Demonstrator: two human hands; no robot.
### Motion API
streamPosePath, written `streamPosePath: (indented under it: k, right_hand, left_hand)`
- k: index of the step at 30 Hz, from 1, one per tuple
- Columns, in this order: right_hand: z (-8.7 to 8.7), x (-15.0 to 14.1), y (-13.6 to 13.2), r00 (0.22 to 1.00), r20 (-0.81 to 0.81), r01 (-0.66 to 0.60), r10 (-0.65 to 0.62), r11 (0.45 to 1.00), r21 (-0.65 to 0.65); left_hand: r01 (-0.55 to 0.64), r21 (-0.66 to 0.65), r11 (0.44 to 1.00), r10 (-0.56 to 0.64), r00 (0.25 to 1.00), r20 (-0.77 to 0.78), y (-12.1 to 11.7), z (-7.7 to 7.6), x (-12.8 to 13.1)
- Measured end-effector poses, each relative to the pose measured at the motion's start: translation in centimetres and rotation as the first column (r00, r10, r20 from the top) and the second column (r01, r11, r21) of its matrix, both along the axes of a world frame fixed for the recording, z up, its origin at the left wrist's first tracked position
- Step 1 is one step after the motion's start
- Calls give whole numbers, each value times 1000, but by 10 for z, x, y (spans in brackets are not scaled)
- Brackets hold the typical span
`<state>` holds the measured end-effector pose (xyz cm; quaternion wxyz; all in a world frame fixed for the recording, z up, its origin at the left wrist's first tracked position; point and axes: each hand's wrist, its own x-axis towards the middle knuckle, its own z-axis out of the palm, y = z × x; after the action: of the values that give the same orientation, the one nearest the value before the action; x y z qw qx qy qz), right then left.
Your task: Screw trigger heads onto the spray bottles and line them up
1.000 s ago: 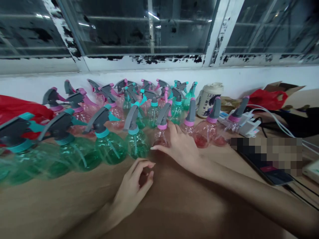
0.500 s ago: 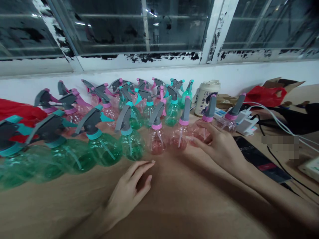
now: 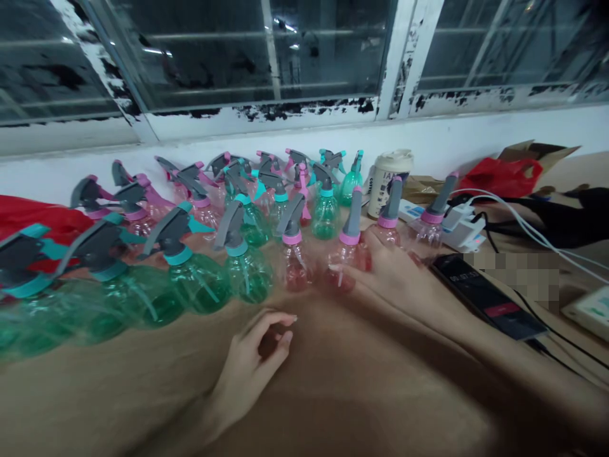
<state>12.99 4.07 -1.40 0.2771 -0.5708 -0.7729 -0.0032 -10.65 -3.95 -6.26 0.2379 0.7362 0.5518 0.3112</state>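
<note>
My right hand [image 3: 390, 273] is closed round the body of a clear pink spray bottle [image 3: 343, 279] with a pink collar and grey trigger head. Its thumb lies across the bottle's front, while the fingers are partly hidden at the right side. My left hand [image 3: 252, 355] hovers low over the table, open and holding nothing, with fingers curled and a gap between thumb and index fingertip. Just left of the held bottle stands another pink spray bottle [image 3: 295, 270]. A green spray bottle [image 3: 250, 276] stands beyond my left hand. Two more pink-collared bottles, including one spray bottle [image 3: 431, 235], stand to the right.
Several green and pink spray bottles crowd the back and left of the wooden table [image 3: 333, 393]. A paper coffee cup [image 3: 385, 184], white chargers [image 3: 464, 228] with cables, a phone [image 3: 490, 298] and a red bag [image 3: 499, 174] occupy the right. More red plastic [image 3: 42, 219] lies left.
My right hand has moved left, and its thumb has come across the pink bottle's front. That bottle has shifted slightly. My left hand's fingers have curled more. The view has moved a little.
</note>
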Motion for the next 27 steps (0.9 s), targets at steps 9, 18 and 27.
streamPosePath:
  k: [9, 18, 27]
  right_hand:
    - [-15, -4, -69, 989, 113, -107, 99, 992, 66]
    - [-27, -36, -101, 959, 135, -271, 248, 940, 205]
    - [-17, -18, -69, 878, 45, -475, 477, 879, -50]
  left_hand:
    - [102, 13, 995, -102, 961, 256, -9, 33, 43]
    - [102, -54, 993, -71, 909, 410, -2, 67, 64]
    - [67, 59, 996, -82, 948, 306, 20, 74, 48]
